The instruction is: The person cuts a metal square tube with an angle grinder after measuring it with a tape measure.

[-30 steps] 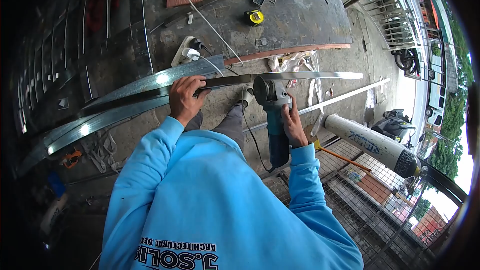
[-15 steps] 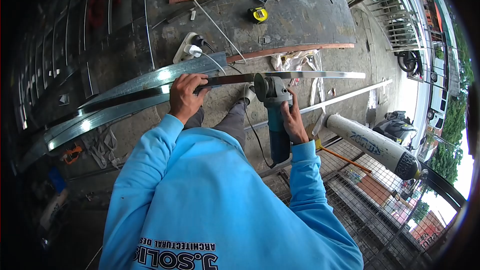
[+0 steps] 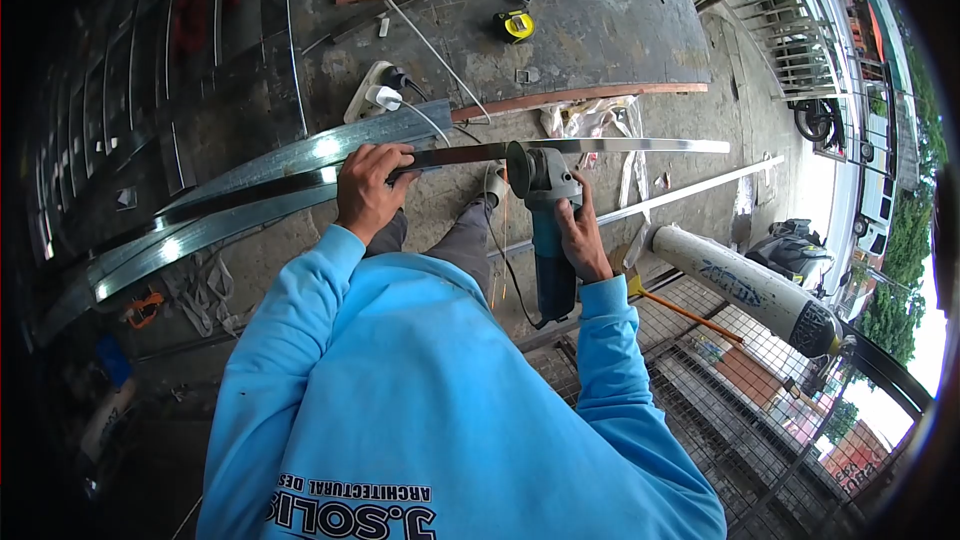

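Observation:
Fingers of my left hand (image 3: 372, 190) are wrapped over a long, thin metal bar (image 3: 455, 155) that runs across the view. My right hand (image 3: 584, 235) grips the upper body of a teal and black angle grinder (image 3: 556, 260), held upright in the view. The grinder's round disc (image 3: 519, 170) meets the bar to the right of my left hand. Thin orange streaks, like sparks, run down from the disc past my leg. Wider galvanized metal channels (image 3: 300, 158) lie beneath the bar on the left.
A dark worktable (image 3: 600, 40) ahead carries a yellow tape measure (image 3: 514, 27), a power strip (image 3: 368, 92) with plugs, and metal offcuts. A white cord crosses it. At right are a gas cylinder (image 3: 735, 285) and wire mesh. The grinder's cable hangs near my legs.
Orange streaks now show below the disc, where none showed before. The grinder and my right hand have shifted very slightly up and left.

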Motion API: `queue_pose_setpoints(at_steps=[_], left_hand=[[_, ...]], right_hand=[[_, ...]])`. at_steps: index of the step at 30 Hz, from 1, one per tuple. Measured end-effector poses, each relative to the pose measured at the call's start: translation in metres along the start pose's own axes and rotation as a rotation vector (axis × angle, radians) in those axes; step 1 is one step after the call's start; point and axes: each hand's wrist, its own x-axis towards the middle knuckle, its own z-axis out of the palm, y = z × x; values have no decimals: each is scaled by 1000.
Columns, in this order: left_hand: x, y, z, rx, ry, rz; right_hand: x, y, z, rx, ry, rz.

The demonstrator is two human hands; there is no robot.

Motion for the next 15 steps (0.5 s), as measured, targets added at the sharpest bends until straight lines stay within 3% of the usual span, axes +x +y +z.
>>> queue_pose_setpoints(at_steps=[15], left_hand=[[-2, -2, 2, 23, -1, 2]], right_hand=[[6, 4, 6, 95, 47, 22]])
